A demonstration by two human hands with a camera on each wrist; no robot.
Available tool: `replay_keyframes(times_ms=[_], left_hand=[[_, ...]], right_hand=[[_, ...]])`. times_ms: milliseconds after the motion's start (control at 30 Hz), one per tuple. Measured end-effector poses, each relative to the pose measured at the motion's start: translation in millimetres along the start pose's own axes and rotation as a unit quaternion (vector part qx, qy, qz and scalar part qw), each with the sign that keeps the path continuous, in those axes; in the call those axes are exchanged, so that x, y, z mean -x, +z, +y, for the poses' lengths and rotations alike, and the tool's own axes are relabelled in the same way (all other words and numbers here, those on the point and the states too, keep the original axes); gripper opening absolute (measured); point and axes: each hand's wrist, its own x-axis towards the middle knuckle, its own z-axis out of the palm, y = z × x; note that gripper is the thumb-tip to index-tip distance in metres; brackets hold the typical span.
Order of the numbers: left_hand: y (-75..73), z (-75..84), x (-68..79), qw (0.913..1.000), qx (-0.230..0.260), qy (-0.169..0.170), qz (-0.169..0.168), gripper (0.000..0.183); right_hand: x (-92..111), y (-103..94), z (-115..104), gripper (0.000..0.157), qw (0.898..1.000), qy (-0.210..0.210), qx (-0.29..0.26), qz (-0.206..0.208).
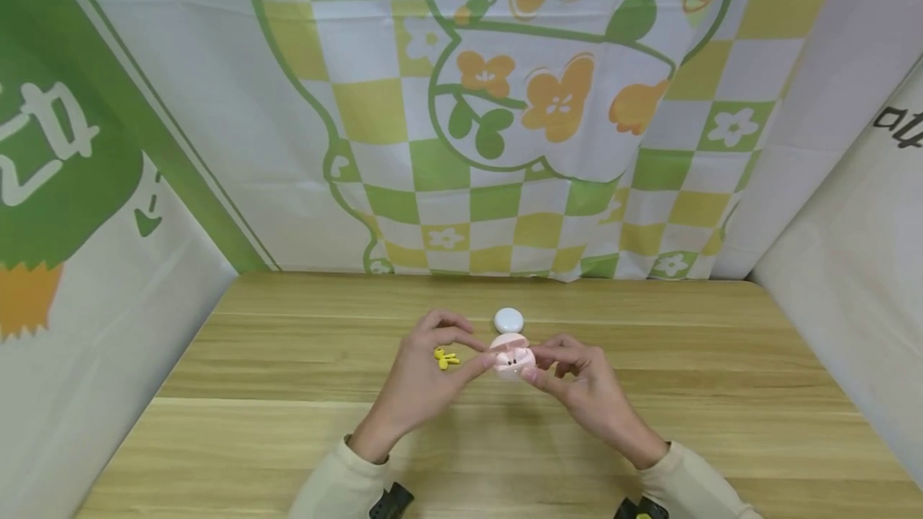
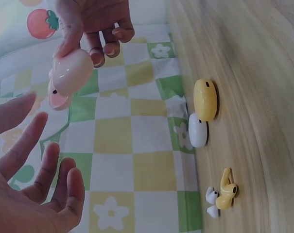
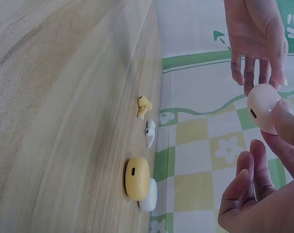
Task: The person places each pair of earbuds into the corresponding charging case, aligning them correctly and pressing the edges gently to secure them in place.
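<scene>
A pale pink earbud case is held up over the table with its lid raised, and small dark spots show on the pink earbuds inside. My right hand pinches the case between thumb and fingers at its right side. On the other side, my left hand has thumb and forefinger extended close to the case's edge. In the left wrist view a gap separates those fingertips from the case. Yellow earbuds lie on the table beyond the left hand, beside white earbuds that the head view hides.
Behind the pink case a white case lies on the wooden table. A yellow case sits right by it, hidden in the head view. Patterned cloth hangs along the table's back edge, with cloth walls at both sides.
</scene>
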Motion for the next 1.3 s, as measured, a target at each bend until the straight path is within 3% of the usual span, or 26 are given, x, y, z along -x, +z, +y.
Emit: replay_keyframes(times_ms=[133, 367, 500, 933, 1300], left_hand=[[-3.0, -2.6, -3.9, 0.9992, 0.019, -0.033, -0.011, 0.013], [-2.2, -8.3, -10.9, 0.9911, 0.040, -0.073, -0.104, 0.033], [-1.2, -8.5, -12.7, 0.9862, 0.056, -0.084, -0.131, 0.034], [2.7, -6.2, -12.9, 0.9855, 0.084, -0.074, -0.127, 0.026], [9.1, 1.4, -9.2, 0.9963, 0.037, -0.007, -0.077, 0.018]], right_hand=[[0, -0.2, -1, 0.024, 1.000, 0.003, -0.012, -0.006], [0, 1.0, -2, 0.023, 0.999, -0.001, -0.025, -0.020], [1, 1.0, -1, 0.023, 0.999, -0.011, -0.028, -0.025], [0, 0.9, -2, 0.025, 0.999, -0.002, -0.038, -0.022], [1, 0.3, -2, 0.021, 0.999, 0.024, -0.035, -0.009]])
